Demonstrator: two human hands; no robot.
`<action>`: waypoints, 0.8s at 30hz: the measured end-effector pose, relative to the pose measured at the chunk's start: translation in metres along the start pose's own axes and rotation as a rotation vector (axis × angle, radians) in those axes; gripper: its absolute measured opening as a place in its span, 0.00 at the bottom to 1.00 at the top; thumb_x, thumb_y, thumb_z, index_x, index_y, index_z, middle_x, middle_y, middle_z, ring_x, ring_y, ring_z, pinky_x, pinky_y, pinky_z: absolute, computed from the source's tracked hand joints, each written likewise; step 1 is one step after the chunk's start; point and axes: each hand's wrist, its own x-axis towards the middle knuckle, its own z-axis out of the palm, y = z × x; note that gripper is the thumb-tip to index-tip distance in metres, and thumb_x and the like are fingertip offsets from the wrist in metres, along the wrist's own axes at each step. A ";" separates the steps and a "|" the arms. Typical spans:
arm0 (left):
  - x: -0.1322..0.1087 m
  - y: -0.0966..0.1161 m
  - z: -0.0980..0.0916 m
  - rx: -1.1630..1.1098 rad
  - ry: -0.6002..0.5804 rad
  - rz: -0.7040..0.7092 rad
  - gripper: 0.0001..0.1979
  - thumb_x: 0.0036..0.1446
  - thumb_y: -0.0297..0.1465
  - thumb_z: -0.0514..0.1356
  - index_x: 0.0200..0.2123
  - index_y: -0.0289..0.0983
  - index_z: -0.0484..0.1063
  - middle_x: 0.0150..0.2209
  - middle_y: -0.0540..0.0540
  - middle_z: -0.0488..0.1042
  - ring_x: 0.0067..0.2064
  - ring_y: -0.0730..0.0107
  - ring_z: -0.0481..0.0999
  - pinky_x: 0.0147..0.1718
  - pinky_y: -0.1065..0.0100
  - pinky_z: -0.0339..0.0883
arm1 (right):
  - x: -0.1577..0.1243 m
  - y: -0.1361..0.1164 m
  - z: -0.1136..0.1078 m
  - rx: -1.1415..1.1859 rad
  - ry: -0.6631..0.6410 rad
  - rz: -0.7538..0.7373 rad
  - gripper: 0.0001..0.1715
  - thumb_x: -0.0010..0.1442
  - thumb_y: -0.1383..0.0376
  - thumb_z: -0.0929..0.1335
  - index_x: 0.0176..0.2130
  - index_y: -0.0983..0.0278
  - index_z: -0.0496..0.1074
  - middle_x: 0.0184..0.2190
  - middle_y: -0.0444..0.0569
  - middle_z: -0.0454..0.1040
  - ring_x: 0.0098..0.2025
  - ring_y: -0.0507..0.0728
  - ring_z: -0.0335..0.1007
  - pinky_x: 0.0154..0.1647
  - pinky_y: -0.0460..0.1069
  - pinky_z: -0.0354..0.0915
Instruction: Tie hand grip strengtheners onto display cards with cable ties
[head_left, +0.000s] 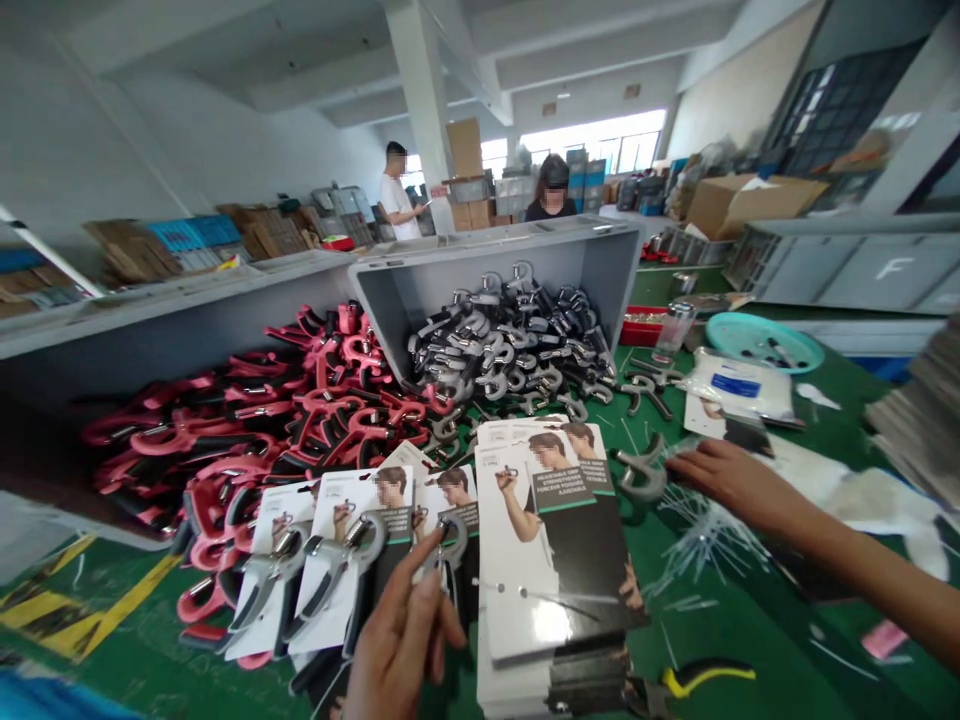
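My left hand (405,640) is closed around a grey hand grip strengthener (453,545) that lies over a printed card (466,490); the index finger rests near its spring. My right hand (720,478) reaches in from the right, fingers pressed together at the upper edge of a pile of clear cable ties (705,545); what is between the fingertips is hidden. Just left of those fingertips lies another grey hand grip (643,475). A stack of printed cards (551,560) sits between my hands, with a cable tie across it. Two carded grey grips (274,570) (341,570) lie at left.
A tipped grey crate (630,270) spills grey grips, and red grips (322,420) heap beside it. Yellow-handled pliers (705,676) lie in front. A turquoise tray (806,345), clear jar (675,330) and plastic bag (739,385) stand right. Two people are beyond the crates.
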 end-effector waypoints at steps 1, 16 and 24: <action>0.004 0.004 -0.009 0.016 0.031 0.017 0.29 0.62 0.47 0.57 0.61 0.37 0.65 0.21 0.52 0.72 0.18 0.74 0.62 0.19 0.74 0.58 | 0.000 0.000 -0.015 0.029 0.051 0.082 0.13 0.66 0.63 0.65 0.47 0.61 0.76 0.41 0.57 0.78 0.39 0.63 0.67 0.42 0.57 0.62; 0.101 0.072 0.023 0.586 -0.336 0.933 0.23 0.66 0.32 0.55 0.64 0.42 0.61 0.58 0.39 0.70 0.60 0.57 0.69 0.59 0.54 0.64 | 0.101 -0.178 -0.074 1.934 -0.213 0.574 0.16 0.60 0.54 0.72 0.43 0.61 0.75 0.32 0.44 0.75 0.28 0.48 0.69 0.30 0.43 0.68; 0.102 0.049 0.011 0.806 -0.270 0.901 0.18 0.68 0.37 0.53 0.57 0.38 0.69 0.51 0.38 0.77 0.51 0.53 0.76 0.51 0.53 0.68 | 0.081 -0.156 -0.071 1.437 0.062 0.536 0.19 0.66 0.49 0.64 0.39 0.62 0.73 0.23 0.42 0.69 0.21 0.49 0.58 0.21 0.45 0.57</action>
